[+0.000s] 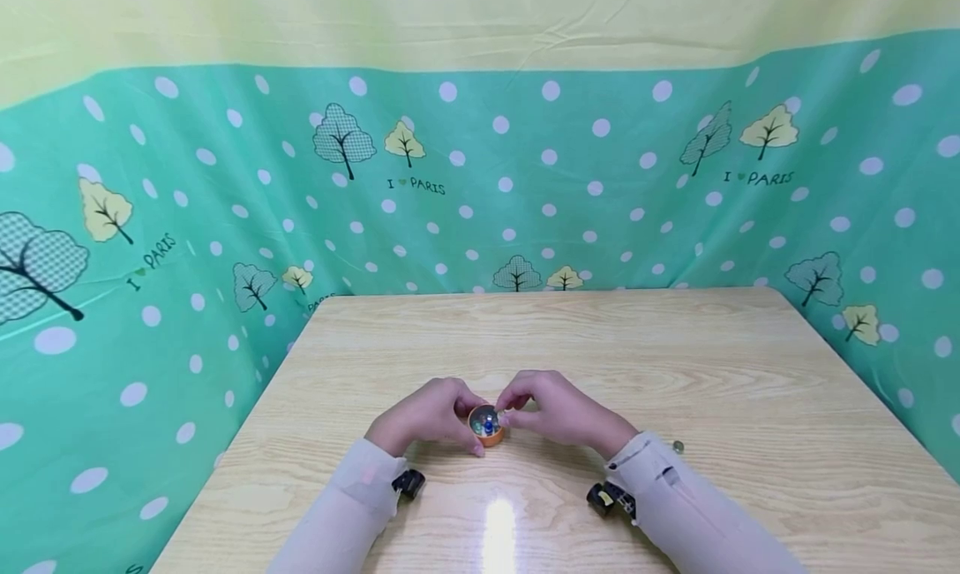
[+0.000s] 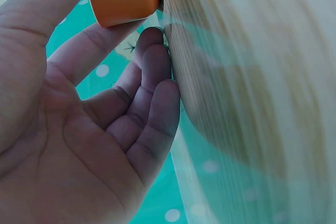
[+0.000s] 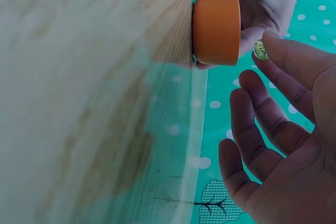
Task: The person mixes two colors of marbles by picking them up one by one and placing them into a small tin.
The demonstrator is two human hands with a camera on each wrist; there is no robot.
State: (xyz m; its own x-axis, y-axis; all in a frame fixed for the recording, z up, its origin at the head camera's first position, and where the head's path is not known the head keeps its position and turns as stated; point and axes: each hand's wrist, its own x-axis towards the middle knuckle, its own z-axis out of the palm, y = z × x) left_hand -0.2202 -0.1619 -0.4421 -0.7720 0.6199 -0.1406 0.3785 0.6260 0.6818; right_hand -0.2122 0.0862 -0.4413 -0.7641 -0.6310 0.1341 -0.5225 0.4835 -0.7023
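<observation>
A small orange cup [image 1: 491, 441] stands upright on the table, with several marbles [image 1: 488, 428] inside, a blue one among them. My left hand [image 1: 431, 413] grips the cup's side between thumb and index finger; in the left wrist view its other fingers curl loosely near the tabletop. Just over the rim, my right hand [image 1: 558, 409] pinches a clear, yellow-green marble [image 3: 260, 50] between thumb and index finger. The remaining right fingers [image 3: 244, 121] are spread and bent, touching nothing. From the right wrist view the cup's inside is hidden.
A single greenish marble [image 1: 678, 446] lies on the wooden table [image 1: 600, 332] beside the right forearm. Each wrist carries a small black camera, such as the right one [image 1: 601, 499]. A green dotted curtain [image 1: 547, 182] hangs behind and along the sides.
</observation>
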